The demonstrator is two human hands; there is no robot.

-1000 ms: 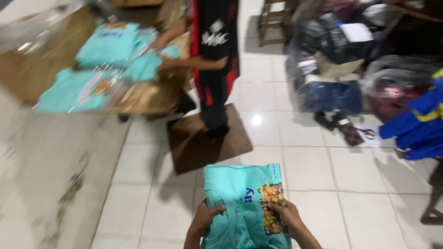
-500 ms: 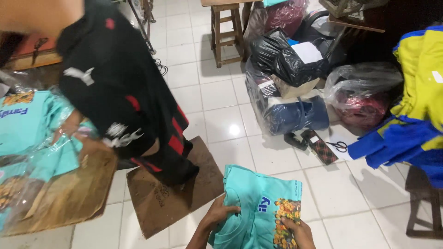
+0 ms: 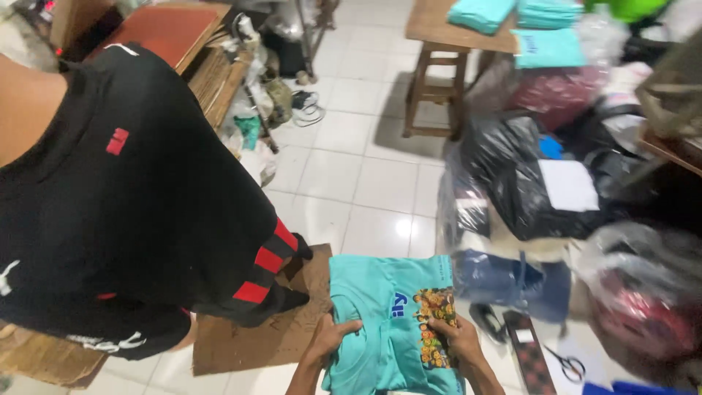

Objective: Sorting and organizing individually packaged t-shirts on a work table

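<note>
Head cam: a co-worker in a black shirt fills the left side, standing on cardboard. Left hand and right hand both have a closed grip on a folded turquoise t-shirt, held above the tiled floor. Black bags sit at the right.

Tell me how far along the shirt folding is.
Done: folded teal shirts lie stacked on the wooden stool table at the back. In hand: the left hand and right hand grip a teal printed shirt, partly folded, held above the tiled floor. Left: this shirt is not yet on any stack. How many more remain cannot be told from the bags nearby.
</note>
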